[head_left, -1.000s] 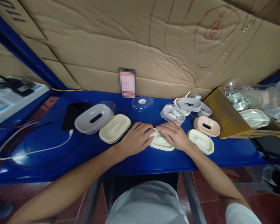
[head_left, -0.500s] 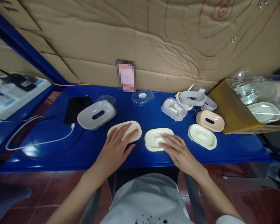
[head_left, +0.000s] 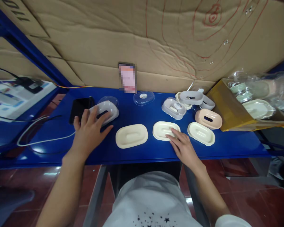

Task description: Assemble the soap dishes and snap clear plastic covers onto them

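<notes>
My left hand (head_left: 88, 127) lies spread over the near left part of a grey oval plastic piece with a slot (head_left: 110, 112); whether it grips the piece I cannot tell. Fingers of my right hand (head_left: 182, 143) are stretched out on a cream oval tray with a raised middle (head_left: 159, 130). Between the hands lies a second cream tray (head_left: 132, 136), untouched. A third cream tray (head_left: 201, 134) is to the right of my right hand, with a peach slotted piece (head_left: 208, 119) just behind it.
A black phone (head_left: 79, 107) with a white cable is at the left. Clear lids (head_left: 144, 98) and grey pieces (head_left: 174, 108) lie toward the back. At the right stands a cardboard box (head_left: 229, 116) of bagged pieces. Another phone (head_left: 127, 77) leans on the cardboard wall.
My left hand has moved off the left cream tray, left and away from me, to the grey slotted piece. My right hand stays at the middle cream tray. The view has shifted slightly.
</notes>
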### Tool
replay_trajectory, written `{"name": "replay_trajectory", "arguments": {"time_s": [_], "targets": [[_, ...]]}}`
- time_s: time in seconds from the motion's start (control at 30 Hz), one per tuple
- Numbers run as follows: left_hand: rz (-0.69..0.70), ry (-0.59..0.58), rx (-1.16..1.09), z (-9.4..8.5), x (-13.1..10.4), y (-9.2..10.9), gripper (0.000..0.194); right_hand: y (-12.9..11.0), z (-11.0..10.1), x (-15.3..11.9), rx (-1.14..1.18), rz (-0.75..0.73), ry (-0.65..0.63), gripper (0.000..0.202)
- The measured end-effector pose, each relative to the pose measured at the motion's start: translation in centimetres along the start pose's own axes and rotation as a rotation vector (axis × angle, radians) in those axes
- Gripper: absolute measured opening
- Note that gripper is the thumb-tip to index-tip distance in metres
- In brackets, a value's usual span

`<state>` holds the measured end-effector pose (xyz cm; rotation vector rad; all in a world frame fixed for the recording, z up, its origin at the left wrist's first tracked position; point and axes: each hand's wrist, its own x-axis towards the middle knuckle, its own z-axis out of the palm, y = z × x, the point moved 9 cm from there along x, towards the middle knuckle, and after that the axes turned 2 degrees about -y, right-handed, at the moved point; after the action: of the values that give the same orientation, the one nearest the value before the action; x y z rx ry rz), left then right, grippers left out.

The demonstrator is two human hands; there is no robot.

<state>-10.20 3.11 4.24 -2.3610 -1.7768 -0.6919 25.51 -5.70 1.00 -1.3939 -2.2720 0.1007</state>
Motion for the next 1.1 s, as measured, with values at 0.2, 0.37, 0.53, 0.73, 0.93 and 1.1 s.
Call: {"name": "replay_trajectory", "arguments": {"time_s": [0.2,0.37,0.53,0.73,0.93,1.1], "targets": [[0.036,-0.005,-0.085,-0.8,1.7,1.5,0.037,0.2,0.6,1.6,0.010,-0.003,-0.028,0.046],[0.319,-0.001,-0.362,-0.6,0.6,12.1,0.028,-0.4,-1.5,2.0,0.027,-0.002,0.142,0.088],[0.480,-0.117,-0.412,3.5,0.4,17.9,0.034,-0.9,-1.8,2.4,0.054,-0.153,0.084,0.065],[0.324,-0.109,-0.189,3.8,-1.7,14.4,0.049,1.1,-2.4,3.6,-0.006,-0.067,0.119,0.033],[0.260,-0.110,-0.127,3.3,-4.9,7.3,0.034,0.0,-1.9,4.3,0.060,-0.152,0.049,0.030],[0.215,-0.018,-0.096,1.7,-3.4,6.2,0.033,0.5,-2.1,4.5,0.085,-0.135,0.058,0.032]]}}
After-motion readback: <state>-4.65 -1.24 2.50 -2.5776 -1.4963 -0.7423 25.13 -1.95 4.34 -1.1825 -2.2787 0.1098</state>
